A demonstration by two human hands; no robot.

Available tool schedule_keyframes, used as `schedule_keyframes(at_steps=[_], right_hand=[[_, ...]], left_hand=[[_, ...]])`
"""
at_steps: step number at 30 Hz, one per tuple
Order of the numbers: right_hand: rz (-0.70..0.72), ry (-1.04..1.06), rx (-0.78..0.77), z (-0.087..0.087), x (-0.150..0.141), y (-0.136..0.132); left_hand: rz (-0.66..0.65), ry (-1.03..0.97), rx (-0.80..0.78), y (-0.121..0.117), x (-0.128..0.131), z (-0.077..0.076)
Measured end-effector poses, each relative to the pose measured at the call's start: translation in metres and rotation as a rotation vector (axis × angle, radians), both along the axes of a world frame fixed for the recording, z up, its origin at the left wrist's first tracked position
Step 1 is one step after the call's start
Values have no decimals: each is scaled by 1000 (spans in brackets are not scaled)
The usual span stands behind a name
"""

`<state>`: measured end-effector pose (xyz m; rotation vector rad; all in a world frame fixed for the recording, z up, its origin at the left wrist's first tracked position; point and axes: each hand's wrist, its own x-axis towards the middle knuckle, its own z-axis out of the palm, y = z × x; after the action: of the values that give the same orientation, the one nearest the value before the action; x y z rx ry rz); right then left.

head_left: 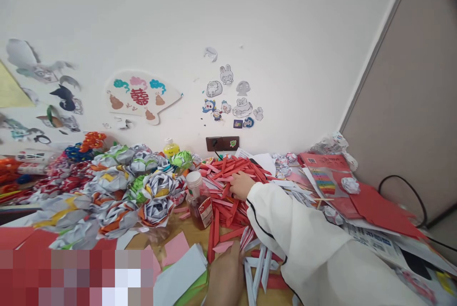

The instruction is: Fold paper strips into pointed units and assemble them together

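My right hand (pixel 241 186), in a white sleeve, reaches into the heap of red folded paper strips (pixel 228 211). Its fingers are curled together at the end of a pink folded paper strip (pixel 224 179). Low in the middle, my left hand (pixel 225 275) is closed, with a pink-and-white striped folded paper piece (pixel 247 237) at its fingertips. Just left of the heap a clear bottle with a white cap (pixel 194 178) and dark reddish contents stands tilted in view. White folded paper strips (pixel 263 268) lie right of my left hand.
Several white folded paper balls (pixel 114 180) with coloured bands pile up on the left. White, pink and green sheets (pixel 182 272) lie in front. A yellow bottle (pixel 171 147) stands near the wall socket (pixel 223 143). On the right are red paper (pixel 383 208) and a black cable (pixel 410 187).
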<state>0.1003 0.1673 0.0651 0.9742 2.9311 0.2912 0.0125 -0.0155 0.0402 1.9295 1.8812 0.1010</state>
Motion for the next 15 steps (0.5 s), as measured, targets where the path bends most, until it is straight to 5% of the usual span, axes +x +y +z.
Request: schedule_keyframes(at_steps=[6,12,15], right_hand=[[-201,-41,31,2,-18,2],[-93,31,-28,2,-48,-1],[-154,66,-47,-5,-57,4]], left_hand=[[4,-71,16,-1,-2,-4],[1,-86,9,1,-3,-9],[-7,-84,3,2,-5,-10]])
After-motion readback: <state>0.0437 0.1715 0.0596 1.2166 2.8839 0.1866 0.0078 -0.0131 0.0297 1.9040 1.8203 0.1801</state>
